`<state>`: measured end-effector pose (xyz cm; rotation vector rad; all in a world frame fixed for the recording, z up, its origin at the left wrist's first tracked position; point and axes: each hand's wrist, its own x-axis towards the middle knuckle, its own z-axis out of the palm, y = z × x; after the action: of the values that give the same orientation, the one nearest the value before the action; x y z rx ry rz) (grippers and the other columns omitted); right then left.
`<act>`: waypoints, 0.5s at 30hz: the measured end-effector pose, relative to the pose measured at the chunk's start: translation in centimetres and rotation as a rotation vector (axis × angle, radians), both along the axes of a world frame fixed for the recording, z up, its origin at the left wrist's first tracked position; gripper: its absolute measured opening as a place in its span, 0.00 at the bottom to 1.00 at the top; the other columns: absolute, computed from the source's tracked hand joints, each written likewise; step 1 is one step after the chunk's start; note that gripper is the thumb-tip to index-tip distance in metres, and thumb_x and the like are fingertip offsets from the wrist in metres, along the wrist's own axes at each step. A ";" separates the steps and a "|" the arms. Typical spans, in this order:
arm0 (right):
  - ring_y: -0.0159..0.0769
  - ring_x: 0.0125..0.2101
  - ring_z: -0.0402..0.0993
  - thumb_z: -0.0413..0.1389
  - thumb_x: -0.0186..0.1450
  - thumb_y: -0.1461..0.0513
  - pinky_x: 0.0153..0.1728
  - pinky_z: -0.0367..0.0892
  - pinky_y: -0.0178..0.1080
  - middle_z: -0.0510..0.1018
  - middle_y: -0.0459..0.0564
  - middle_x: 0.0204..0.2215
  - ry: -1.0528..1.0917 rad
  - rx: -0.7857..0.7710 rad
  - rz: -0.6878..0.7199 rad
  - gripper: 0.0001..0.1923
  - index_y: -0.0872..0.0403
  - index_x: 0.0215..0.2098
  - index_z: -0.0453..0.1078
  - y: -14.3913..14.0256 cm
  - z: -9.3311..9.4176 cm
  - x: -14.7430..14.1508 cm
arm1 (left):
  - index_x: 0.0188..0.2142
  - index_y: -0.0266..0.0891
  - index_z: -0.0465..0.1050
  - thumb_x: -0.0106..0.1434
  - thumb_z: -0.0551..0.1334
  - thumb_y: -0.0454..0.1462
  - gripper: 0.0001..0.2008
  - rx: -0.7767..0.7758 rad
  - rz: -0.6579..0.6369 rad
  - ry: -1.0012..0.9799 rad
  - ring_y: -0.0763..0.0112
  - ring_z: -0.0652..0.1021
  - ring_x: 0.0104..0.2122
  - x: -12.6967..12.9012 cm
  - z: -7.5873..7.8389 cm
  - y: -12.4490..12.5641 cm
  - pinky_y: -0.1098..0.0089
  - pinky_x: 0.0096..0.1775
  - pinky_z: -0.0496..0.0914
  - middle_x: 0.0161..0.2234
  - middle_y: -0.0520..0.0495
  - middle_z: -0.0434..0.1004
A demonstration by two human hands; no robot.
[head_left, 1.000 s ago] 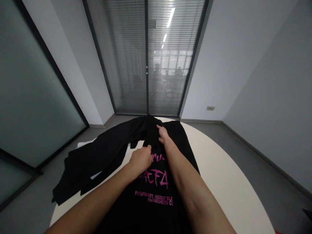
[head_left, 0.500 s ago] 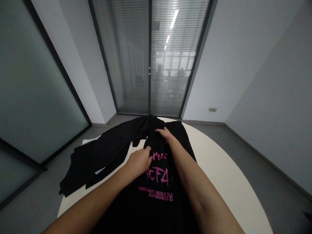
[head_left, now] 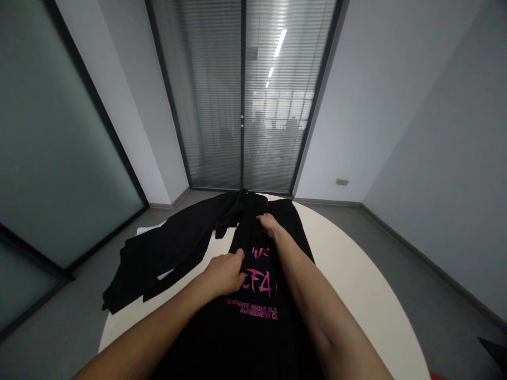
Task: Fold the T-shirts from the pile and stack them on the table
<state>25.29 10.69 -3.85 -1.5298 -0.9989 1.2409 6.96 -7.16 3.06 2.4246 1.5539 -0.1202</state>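
A black shirt with pink lettering lies lengthwise on the table in front of me, its near end running out of view at the bottom. My left hand is closed on the shirt's left edge, beside the printed words, and covers some letters. Farther up, my right hand pinches the cloth above the lettering, its fingertips pointing left. The shirt's right part extends beyond my right forearm. To the left lies another dark garment, spread in a long, rumpled shape, with bits of white showing along its edges.
The white table has a rounded edge that curves along the right side. Beyond it stand a glass partition with blinds and a pale wall. A dark pointed object shows at the lower right.
My right hand has drawn slightly toward me. Less of the top pink word shows beside my left hand, and the cloth near it has bunched a little. The view has shifted slightly.
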 end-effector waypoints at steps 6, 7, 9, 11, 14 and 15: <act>0.36 0.27 0.76 0.61 0.61 0.66 0.25 0.71 0.35 0.81 0.52 0.32 -0.010 0.071 0.011 0.19 0.58 0.51 0.68 -1.0 0.0 1.2 | 0.56 0.41 0.69 0.66 0.58 0.39 0.19 0.019 -0.053 -0.078 0.51 0.79 0.50 0.2 0.0 -0.9 0.58 0.49 0.72 0.51 0.39 0.79; 0.37 0.28 0.77 0.63 0.59 0.66 0.26 0.72 0.35 0.81 0.53 0.34 -0.021 0.081 0.015 0.24 0.57 0.53 0.67 -1.2 0.0 1.4 | 0.56 0.41 0.70 0.66 0.58 0.38 0.19 0.024 -0.054 -0.092 0.52 0.79 0.52 0.3 -0.3 -0.9 0.58 0.50 0.72 0.52 0.39 0.78; 0.39 0.32 0.78 0.66 0.55 0.66 0.28 0.73 0.36 0.81 0.54 0.40 -0.047 0.108 0.024 0.32 0.56 0.57 0.66 -1.7 0.1 1.6 | 0.57 0.41 0.70 0.66 0.58 0.38 0.20 0.024 -0.061 -0.104 0.51 0.78 0.53 0.4 -0.9 -0.9 0.57 0.52 0.72 0.52 0.39 0.78; 0.41 0.38 0.78 0.68 0.52 0.67 0.33 0.74 0.37 0.80 0.56 0.46 -0.075 0.143 0.031 0.39 0.55 0.61 0.64 -2.2 0.4 1.8 | 0.59 0.40 0.70 0.66 0.59 0.38 0.22 0.001 -0.094 -0.112 0.51 0.78 0.53 0.3 -1.5 -1.1 0.57 0.53 0.71 0.53 0.39 0.77; 0.43 0.46 0.76 0.70 0.47 0.67 0.40 0.75 0.40 0.76 0.57 0.53 -0.105 0.185 0.045 0.47 0.53 0.64 0.62 -3.4 0.7 2.1 | 0.60 0.41 0.69 0.64 0.61 0.37 0.24 -0.024 -0.156 -0.135 0.53 0.77 0.54 0.0 -2.2 -1.5 0.59 0.55 0.70 0.55 0.39 0.75; 0.45 0.48 0.75 0.70 0.46 0.67 0.44 0.74 0.42 0.75 0.56 0.54 -0.126 0.201 0.066 0.48 0.52 0.64 0.62 -3.9 0.7 2.2 | 0.60 0.41 0.69 0.64 0.61 0.36 0.24 -0.022 -0.175 -0.145 0.54 0.77 0.55 -0.1 -2.3 -1.7 0.60 0.55 0.70 0.56 0.39 0.75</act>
<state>27.52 6.79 -3.17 -1.4414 -1.2267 1.0632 6.86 -8.83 0.78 2.4880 1.2722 0.0055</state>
